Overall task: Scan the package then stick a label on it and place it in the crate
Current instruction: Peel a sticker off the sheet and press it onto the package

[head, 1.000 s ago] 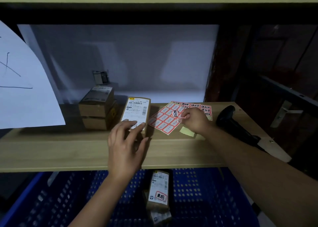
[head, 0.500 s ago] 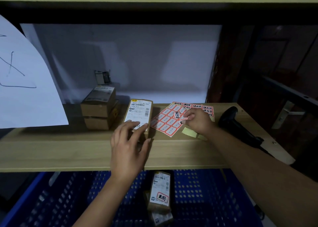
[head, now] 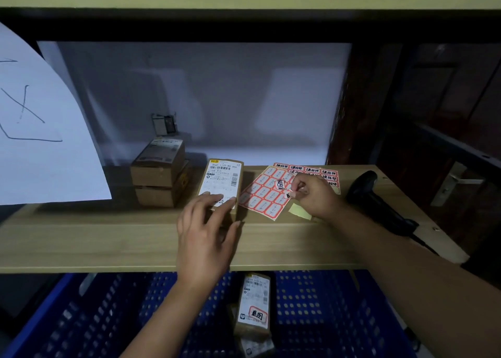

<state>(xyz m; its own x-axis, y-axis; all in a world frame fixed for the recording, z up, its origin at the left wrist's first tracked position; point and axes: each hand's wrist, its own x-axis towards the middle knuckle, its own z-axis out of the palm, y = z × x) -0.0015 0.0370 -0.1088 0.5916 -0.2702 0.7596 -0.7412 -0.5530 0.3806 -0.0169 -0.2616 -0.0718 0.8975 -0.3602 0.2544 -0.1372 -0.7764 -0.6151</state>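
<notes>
Two bare hands work over a wooden shelf (head: pixel 108 238). Left hand (head: pixel 207 233): fingers spread and nearly flat, fingertips (head: pixel 204 195) pressing on the near end of the package (head: pixel 221 182); nothing is enclosed in the grip. The package is a narrow brown carton lying flat on the shelf, white shipping label with barcode facing up, positioned between a stack of two brown boxes (head: pixel 160 177) to its left and the label sheet (head: pixel 267 195) to its right. Right hand (head: pixel 315 195): fingers curled inward, thumb and forefinger closed in a pinch on a small red-bordered label (head: pixel 289 195) whose far part lies over the sheet; whether it is fully free of the backing cannot be determined. A second sheet (head: pixel 311 170) carrying handwritten labels lies partly beneath the first, toward the rear. A yellow slip (head: pixel 299 211) rests on the shelf just beside the right wrist. A black handheld scanner (head: pixel 376 203) lies on the shelf to the right, apart from both hands. Below the shelf edge, a blue perforated crate (head: pixel 325 317) contains a labelled package (head: pixel 254 303) with a red-bordered sticker on its near end, resting on another parcel.
</notes>
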